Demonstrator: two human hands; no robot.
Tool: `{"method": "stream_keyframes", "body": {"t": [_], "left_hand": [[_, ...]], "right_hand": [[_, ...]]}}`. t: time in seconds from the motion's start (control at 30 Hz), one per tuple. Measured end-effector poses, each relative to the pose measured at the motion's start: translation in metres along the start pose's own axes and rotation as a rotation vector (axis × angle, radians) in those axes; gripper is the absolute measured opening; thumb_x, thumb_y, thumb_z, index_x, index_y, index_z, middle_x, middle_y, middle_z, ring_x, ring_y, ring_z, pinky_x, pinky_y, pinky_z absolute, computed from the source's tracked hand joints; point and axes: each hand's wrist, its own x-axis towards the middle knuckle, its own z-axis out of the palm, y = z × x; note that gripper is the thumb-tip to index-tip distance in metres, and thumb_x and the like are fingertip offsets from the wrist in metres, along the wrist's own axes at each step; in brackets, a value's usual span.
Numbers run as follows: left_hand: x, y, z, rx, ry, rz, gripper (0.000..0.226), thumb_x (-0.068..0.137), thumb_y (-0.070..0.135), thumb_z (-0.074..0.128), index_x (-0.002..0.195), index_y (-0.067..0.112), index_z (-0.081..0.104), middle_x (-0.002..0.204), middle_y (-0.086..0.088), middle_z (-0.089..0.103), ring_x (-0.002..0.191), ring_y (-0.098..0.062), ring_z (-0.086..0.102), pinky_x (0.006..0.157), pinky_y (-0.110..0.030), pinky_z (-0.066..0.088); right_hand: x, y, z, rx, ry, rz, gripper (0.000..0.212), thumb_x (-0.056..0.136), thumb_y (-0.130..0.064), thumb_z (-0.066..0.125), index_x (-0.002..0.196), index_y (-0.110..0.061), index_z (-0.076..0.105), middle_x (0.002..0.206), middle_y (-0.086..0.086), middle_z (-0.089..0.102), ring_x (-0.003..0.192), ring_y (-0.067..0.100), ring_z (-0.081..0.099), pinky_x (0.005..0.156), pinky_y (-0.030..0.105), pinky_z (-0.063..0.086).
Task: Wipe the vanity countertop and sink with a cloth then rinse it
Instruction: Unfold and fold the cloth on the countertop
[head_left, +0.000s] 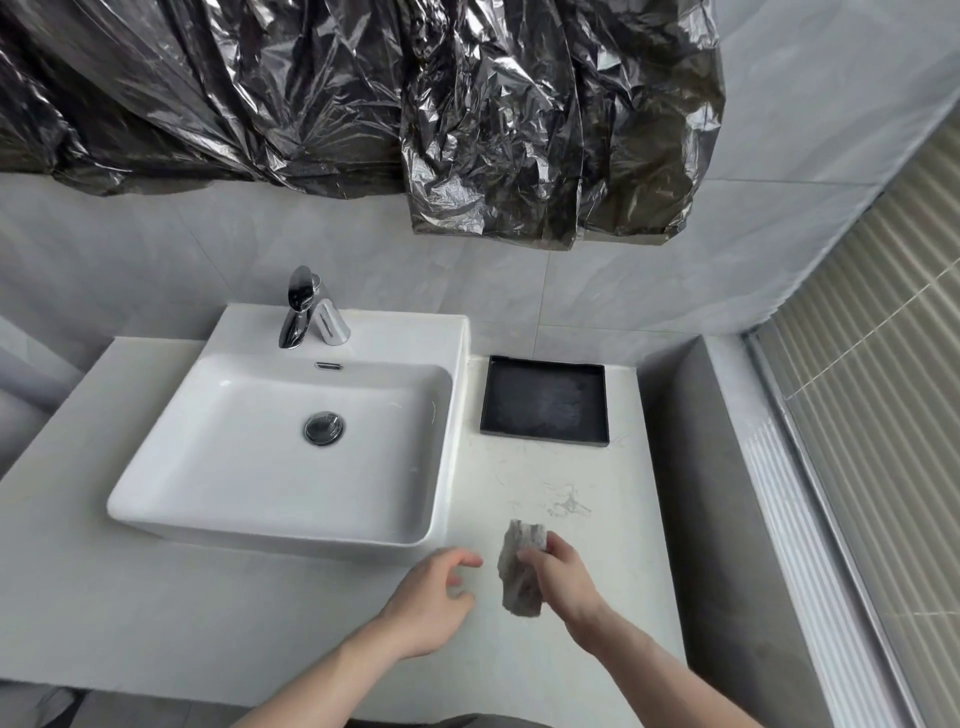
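A white square sink (171, 493) sits on the pale vanity countertop (156, 613), with a chrome faucet (298, 306) at its back and a round metal drain (323, 427) in the basin. My right hand (563, 577) grips a crumpled grey cloth (519, 569) just above the countertop, in front of the sink's right corner. My left hand (428, 603) hovers beside the cloth with loosely curled fingers, holding nothing. Faint grey smears (569, 504) mark the countertop beyond the cloth.
A black rectangular tray (545, 402) lies on the countertop right of the sink, near the wall. Crinkled dark plastic sheeting (415, 104) hangs over the wall above. A grey ledge (727, 493) and a window frame border the right side.
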Motion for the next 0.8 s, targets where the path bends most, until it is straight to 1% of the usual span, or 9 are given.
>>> {"method": "stream_keyframes", "body": {"t": [0.1, 0.2, 0.27, 0.33, 0.4, 0.47, 0.53, 0.67, 0.8], "left_hand": [[0.018, 0.026, -0.013, -0.242, 0.035, -0.029, 0.042, 0.087, 0.029, 0.064, 0.127, 0.036, 0.056, 0.128, 0.022, 0.057, 0.112, 0.006, 0.058, 0.077, -0.007, 0.045], [0.042, 0.048, -0.026, -0.484, 0.034, -0.111, 0.062, 0.072, 0.049, 0.071, 0.13, 0.032, 0.057, 0.121, 0.014, 0.068, 0.108, -0.001, 0.064, 0.096, -0.026, 0.05], [0.058, 0.058, -0.034, -0.641, -0.004, -0.185, 0.069, 0.065, 0.055, 0.074, 0.128, 0.031, 0.058, 0.122, 0.009, 0.068, 0.113, -0.008, 0.063, 0.105, -0.037, 0.048], [0.071, 0.068, -0.042, -0.81, -0.124, -0.225, 0.056, 0.065, 0.052, 0.075, 0.115, 0.028, 0.065, 0.113, 0.007, 0.069, 0.109, -0.014, 0.063, 0.102, -0.036, 0.046], [0.084, 0.077, -0.046, -0.868, -0.213, -0.207, 0.036, 0.071, 0.043, 0.074, 0.101, 0.023, 0.068, 0.1, 0.002, 0.07, 0.097, -0.018, 0.064, 0.094, -0.034, 0.045], [0.099, 0.084, -0.047, -0.879, -0.189, -0.195, 0.028, 0.079, 0.029, 0.074, 0.103, 0.015, 0.069, 0.096, -0.005, 0.073, 0.09, -0.02, 0.067, 0.087, -0.034, 0.05], [0.115, 0.09, -0.044, -0.869, -0.094, -0.228, 0.029, 0.082, 0.018, 0.075, 0.109, 0.01, 0.069, 0.098, -0.008, 0.077, 0.088, -0.02, 0.07, 0.085, -0.037, 0.056], [0.15, 0.094, -0.037, -0.734, 0.037, -0.309, 0.037, 0.071, 0.023, 0.081, 0.106, 0.02, 0.069, 0.096, -0.001, 0.078, 0.086, -0.019, 0.075, 0.088, -0.044, 0.059], [0.189, 0.099, -0.034, -0.543, 0.043, -0.319, 0.038, 0.075, 0.025, 0.073, 0.113, 0.025, 0.065, 0.101, 0.003, 0.074, 0.091, -0.018, 0.072, 0.084, -0.042, 0.061]], "right_hand": [[-0.008, -0.032, -0.017, 0.111, 0.018, -0.091, 0.016, 0.096, -0.007, 0.055, 0.109, -0.001, 0.064, 0.095, 0.013, 0.077, 0.082, 0.023, 0.076, 0.07, 0.036, 0.061], [-0.013, -0.063, -0.031, 0.246, -0.039, -0.155, 0.018, 0.1, -0.002, 0.052, 0.113, 0.002, 0.064, 0.106, 0.024, 0.075, 0.093, 0.038, 0.076, 0.086, 0.052, 0.061], [-0.008, -0.078, -0.039, 0.315, -0.073, -0.15, 0.02, 0.101, -0.001, 0.051, 0.114, 0.0, 0.066, 0.11, 0.027, 0.074, 0.098, 0.045, 0.074, 0.091, 0.058, 0.059], [0.003, -0.085, -0.044, 0.35, -0.092, -0.137, 0.021, 0.101, -0.002, 0.051, 0.115, 0.0, 0.067, 0.112, 0.029, 0.073, 0.103, 0.051, 0.07, 0.092, 0.068, 0.055], [0.018, -0.088, -0.05, 0.351, -0.092, -0.133, 0.022, 0.101, -0.004, 0.052, 0.117, -0.002, 0.067, 0.113, 0.03, 0.072, 0.106, 0.054, 0.068, 0.09, 0.073, 0.052], [0.032, -0.089, -0.056, 0.325, -0.069, -0.129, 0.023, 0.1, -0.005, 0.053, 0.117, -0.005, 0.068, 0.111, 0.026, 0.074, 0.105, 0.05, 0.07, 0.09, 0.068, 0.056], [0.046, -0.089, -0.061, 0.26, 0.003, -0.12, 0.021, 0.099, -0.004, 0.055, 0.113, -0.007, 0.07, 0.108, 0.019, 0.077, 0.102, 0.041, 0.073, 0.088, 0.054, 0.061], [0.08, -0.083, -0.07, 0.1, 0.181, -0.057, 0.021, 0.094, 0.0, 0.056, 0.104, -0.011, 0.07, 0.095, 0.009, 0.077, 0.086, 0.025, 0.074, 0.068, 0.035, 0.061], [0.115, -0.089, -0.079, -0.039, 0.215, -0.008, 0.027, 0.088, 0.001, 0.053, 0.102, -0.016, 0.068, 0.096, 0.011, 0.077, 0.085, 0.025, 0.074, 0.072, 0.038, 0.062]]}}
